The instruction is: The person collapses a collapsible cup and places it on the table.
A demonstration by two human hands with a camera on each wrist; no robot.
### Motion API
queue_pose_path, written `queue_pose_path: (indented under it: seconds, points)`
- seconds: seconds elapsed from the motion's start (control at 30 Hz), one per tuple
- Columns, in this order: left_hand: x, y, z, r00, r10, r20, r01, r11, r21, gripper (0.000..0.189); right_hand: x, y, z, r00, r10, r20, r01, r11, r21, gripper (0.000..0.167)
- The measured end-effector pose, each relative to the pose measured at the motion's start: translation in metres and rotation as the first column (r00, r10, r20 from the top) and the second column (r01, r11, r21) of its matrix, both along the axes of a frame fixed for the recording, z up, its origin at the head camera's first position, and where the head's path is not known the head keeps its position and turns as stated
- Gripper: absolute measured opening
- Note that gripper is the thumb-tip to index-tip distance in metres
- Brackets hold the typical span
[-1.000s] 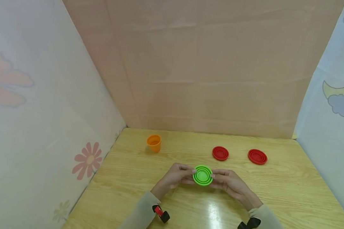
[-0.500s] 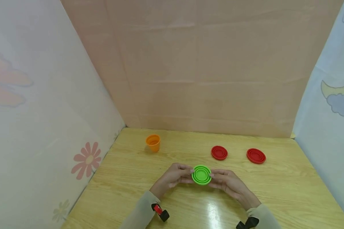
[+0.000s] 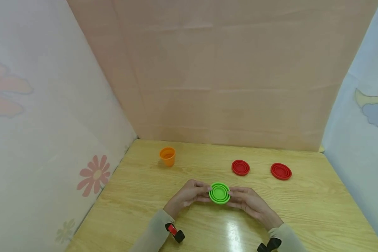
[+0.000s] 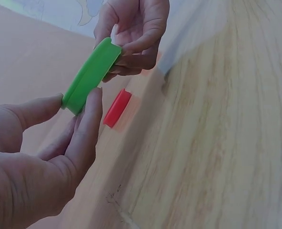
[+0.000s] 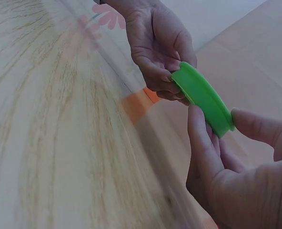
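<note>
Between both hands, above the table, is a green collapsible cup, folded flat into rings. My left hand pinches its left edge, thumb on the rim and fingers beneath. On the opposite edge my right hand pinches it the same way. Both wrist views show the green cup side-on as a shallow disc with a protruding rim, tilted. An orange cup, pulled up to full height, stands upright at the back left. Two red collapsed cups, one nearer the middle and another farther right, lie flat behind the hands.
The wooden table runs back to a beige cloth wall. A white wall with flower prints closes off the left side, and a printed pale wall stands on the right.
The green cup and both hands have shifted very slightly left in the head view, as has most of the scene. Both hands keep their grip; the other cups stay in place.
</note>
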State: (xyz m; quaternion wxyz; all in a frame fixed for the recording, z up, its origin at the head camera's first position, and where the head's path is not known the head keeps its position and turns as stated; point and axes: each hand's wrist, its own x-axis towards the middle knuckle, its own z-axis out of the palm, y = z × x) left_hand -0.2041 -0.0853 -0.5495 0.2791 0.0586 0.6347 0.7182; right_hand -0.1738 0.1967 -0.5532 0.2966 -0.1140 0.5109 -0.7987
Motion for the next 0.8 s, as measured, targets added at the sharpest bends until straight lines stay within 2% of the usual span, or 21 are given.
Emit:
queue_pose_path:
  seconds: [0.2, 0.4, 0.63, 0.8]
  points:
    - [-0.004, 0.000, 0.002, 1.000, 0.014, -0.006, -0.014, 1.000, 0.000, 0.027, -0.002, -0.001, 0.002, 0.999, -0.040, 0.009, 0.040, 0.998, 0.048, 0.029]
    - [-0.015, -0.003, 0.002, 0.999, 0.037, -0.022, -0.037, 0.999, -0.028, 0.028, -0.011, -0.009, 0.006, 0.997, -0.080, -0.004, 0.080, 0.994, 0.080, 0.034]
    - [-0.032, -0.017, 0.002, 0.996, 0.078, -0.046, -0.081, 0.995, -0.054, 0.030, -0.029, -0.030, 0.006, 0.992, -0.123, -0.029, 0.126, 0.985, 0.115, 0.043]
    - [-0.045, -0.027, 0.005, 0.995, 0.080, -0.062, -0.085, 0.993, -0.086, 0.032, -0.045, -0.045, 0.010, 0.986, -0.162, -0.028, 0.165, 0.978, 0.127, 0.044]
